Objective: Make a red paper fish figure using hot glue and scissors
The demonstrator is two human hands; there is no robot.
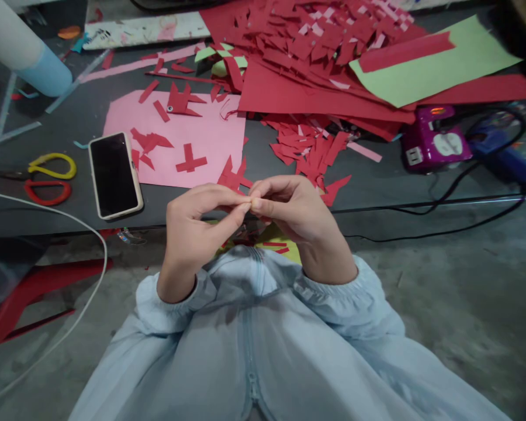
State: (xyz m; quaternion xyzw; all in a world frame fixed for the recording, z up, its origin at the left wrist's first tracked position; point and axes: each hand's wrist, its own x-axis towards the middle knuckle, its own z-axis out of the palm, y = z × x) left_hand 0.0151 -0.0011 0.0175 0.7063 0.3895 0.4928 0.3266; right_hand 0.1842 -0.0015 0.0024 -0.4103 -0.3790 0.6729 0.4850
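Note:
My left hand [201, 219] and my right hand [291, 210] meet in front of the table edge, thumbs and fingertips pinched together. What they pinch is too small or hidden to make out. Just beyond the fingers, a folded red paper piece [231, 175] with pointed ends shows, partly covered by them. A pink sheet [151, 166] lies behind, bearing a folded red paper fish [182, 100] with an eye on it, a red paper cross [190, 158] and another folded red piece [149, 141].
A phone [115, 175] and scissors [52, 166] lie left, near a white-and-blue bottle [48, 70]. Red paper scraps [307, 146] and red sheets [298, 88] are heaped behind. At right are a green sheet [438, 64], a purple power socket [433, 140] and a blue glue gun [499, 152] with cables.

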